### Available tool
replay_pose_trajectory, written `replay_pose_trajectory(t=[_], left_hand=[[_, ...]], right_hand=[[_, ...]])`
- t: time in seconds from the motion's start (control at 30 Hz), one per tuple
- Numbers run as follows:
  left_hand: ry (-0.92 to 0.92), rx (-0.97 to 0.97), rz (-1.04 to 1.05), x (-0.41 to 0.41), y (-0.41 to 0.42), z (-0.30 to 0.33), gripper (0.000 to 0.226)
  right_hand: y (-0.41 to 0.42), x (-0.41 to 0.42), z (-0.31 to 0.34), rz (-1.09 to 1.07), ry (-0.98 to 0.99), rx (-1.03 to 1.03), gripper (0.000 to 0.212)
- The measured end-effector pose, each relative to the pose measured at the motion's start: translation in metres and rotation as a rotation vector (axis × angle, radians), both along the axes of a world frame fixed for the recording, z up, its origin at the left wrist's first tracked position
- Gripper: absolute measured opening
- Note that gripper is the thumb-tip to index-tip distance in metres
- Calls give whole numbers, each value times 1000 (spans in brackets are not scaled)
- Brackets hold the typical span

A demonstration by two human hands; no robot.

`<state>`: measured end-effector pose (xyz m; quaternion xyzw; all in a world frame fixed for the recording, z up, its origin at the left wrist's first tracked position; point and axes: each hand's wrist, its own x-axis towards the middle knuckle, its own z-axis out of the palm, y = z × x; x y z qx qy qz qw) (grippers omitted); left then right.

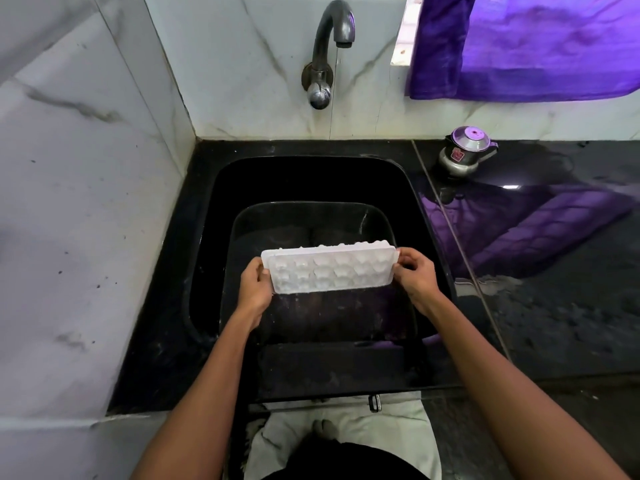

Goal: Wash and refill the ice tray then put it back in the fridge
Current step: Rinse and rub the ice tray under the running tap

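Over a black sink [207, 237], we hold the white ice tray [329, 270] by its two short ends, the left hand [254, 289] gripping one end and the right hand [415, 275] pinching the other, with the tray tipped up on its long edge above the basin. The tap [334, 36] on the marble wall stands well behind the tray, and no water is visibly running. From here, we judge the main risk to be a slip: what look like frozen cubes still sit in the cells, and cold, wet plastic held only at its ends could twist free and fall into the basin. Opening the tap hard could also splash the wet countertop [554, 271], where a small steel pot [465, 154] stands.
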<state>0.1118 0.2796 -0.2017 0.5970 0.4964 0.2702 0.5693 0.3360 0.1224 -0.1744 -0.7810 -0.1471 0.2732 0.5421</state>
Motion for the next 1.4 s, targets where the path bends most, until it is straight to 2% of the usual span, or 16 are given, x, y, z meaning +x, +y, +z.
replay_pose_trajectory(t=[0.27,0.43,0.53,0.6,0.7,0.8,0.9,1.0,1.1,1.17,1.23,1.3,1.4], left_hand=[[-84,596,-187,-21,-9,72,17],[-141,743,-175,-41,-13,107,24],[-172,820,-90,-41,-17,113,10],[-164,814,-47,-39,-21,104,13],[-32,695,-57,-38,-27,69,21],[106,574,-97,-40,-30,38,23],[67,595,-34,-40,-33,47,24],[-106,719,86,-40,-33,88,12],[-232,863,176,-41,-34,113,11],[-196,867,183,-41,-32,99,14],[-113,727,152,-38,-32,72,35],[-4,590,116,-37,-36,46,50],[17,573,145,-37,-46,45,41]], right_hand=[[-11,-4,58,-5,-266,226,38],[-17,-8,105,69,-451,362,38],[-20,-8,106,76,-524,389,42],[-20,-9,88,39,-586,347,48],[-28,-10,39,41,-658,130,56],[-39,-16,7,72,-620,-71,47],[-35,-17,29,-1,-662,5,37],[-26,-18,81,-91,-692,257,32],[-22,-17,112,-115,-692,454,41],[-20,-20,105,-118,-712,422,44],[-20,-20,75,-78,-696,267,46],[-26,-22,39,-19,-581,89,44],[-37,-21,30,2,-530,41,39]])
